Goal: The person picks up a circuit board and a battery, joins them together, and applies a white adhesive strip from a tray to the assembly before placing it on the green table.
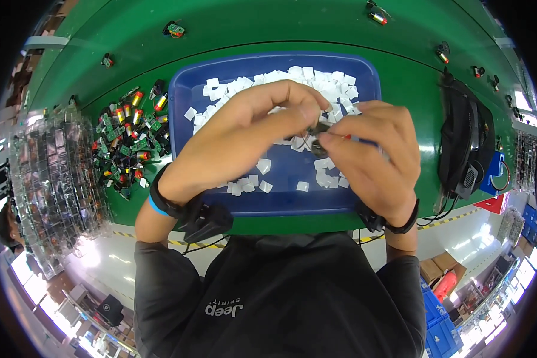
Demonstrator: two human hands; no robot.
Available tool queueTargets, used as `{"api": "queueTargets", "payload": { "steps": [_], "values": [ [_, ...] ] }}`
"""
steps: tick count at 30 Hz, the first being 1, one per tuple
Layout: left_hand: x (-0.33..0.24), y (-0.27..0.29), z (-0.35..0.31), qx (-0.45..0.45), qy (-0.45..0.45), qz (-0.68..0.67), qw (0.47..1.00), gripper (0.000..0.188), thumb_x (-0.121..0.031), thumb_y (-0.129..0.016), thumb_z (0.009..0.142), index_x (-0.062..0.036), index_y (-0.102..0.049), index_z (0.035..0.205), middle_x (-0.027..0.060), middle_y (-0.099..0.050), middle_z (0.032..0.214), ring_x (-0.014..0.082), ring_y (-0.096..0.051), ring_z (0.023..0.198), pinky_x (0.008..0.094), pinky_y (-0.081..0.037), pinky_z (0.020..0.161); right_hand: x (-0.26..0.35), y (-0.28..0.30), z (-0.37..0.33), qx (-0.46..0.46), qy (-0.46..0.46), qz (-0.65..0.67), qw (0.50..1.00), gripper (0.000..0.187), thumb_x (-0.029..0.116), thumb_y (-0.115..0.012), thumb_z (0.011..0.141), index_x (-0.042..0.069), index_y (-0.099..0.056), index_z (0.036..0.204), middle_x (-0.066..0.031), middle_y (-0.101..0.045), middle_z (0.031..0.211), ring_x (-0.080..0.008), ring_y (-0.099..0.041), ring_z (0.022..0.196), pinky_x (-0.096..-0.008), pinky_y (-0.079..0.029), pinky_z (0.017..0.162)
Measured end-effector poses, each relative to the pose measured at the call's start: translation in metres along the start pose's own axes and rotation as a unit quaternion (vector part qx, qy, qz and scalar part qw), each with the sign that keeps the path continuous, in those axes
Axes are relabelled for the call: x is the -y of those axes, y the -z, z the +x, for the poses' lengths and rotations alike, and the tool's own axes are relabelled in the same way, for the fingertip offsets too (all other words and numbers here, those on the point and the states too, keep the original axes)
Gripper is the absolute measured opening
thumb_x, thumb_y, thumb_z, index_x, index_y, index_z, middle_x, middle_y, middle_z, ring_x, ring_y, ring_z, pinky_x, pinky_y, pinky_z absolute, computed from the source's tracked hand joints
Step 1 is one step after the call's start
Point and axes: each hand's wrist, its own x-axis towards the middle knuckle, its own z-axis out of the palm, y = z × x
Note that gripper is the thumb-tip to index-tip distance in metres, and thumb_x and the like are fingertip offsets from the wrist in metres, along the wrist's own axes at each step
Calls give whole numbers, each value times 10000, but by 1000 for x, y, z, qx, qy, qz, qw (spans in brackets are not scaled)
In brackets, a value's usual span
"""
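My left hand (pixel 244 128) reaches in over the blue tray (pixel 175 113), its thumb and forefinger pinched together. Opposite it, my right hand (pixel 379 146) is closed, thumb against fingers. Between both sets of fingertips is a small dark electronic part with thin wires (pixel 320 143); a bit of red shows beside the right fingers. Blur and the fingers hide most of its shape. Beneath the hands, many small white square pieces (pixel 244 85) lie heaped along the far side of the tray, with some loose ones nearer me.
Left of the tray lies a pile of green circuit boards with red-and-gold cylinders (pixel 125 140). Beyond it are stacked clear plastic trays (pixel 56 185). A black bag (pixel 468 137) sits at the right. A few similar assemblies (pixel 174 30) are scattered across the green table (pixel 268 30).
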Motion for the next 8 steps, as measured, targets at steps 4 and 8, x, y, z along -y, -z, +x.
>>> {"api": "queueTargets", "payload": {
  "steps": [4, 8],
  "values": [
    [3, 0, 8, 6, 46, -213, 976, 175, -73, -538, 1011, -44, -621, 1163, 123, -640, 1198, 156, -580, 1092, 324, -477, 950, 4, -6, 0, 4, -6, -52, 999, 357, -35, -795, 681, 64, -730, 1018, -55, -652, 936, -256, -591, 822, -372, -508, 698],
    [14, 2, 6, -30, -65, -14, 997, 287, -79, -548, 1022, -57, -571, 1307, 156, -633, 1284, 164, -580, 1158, 334, -466, 990, 9, -5, 0, 8, -61, -52, 997, 340, -18, -789, 691, 80, -742, 1012, -65, -662, 976, -259, -591, 854, -396, -535, 750]
  ]
}}
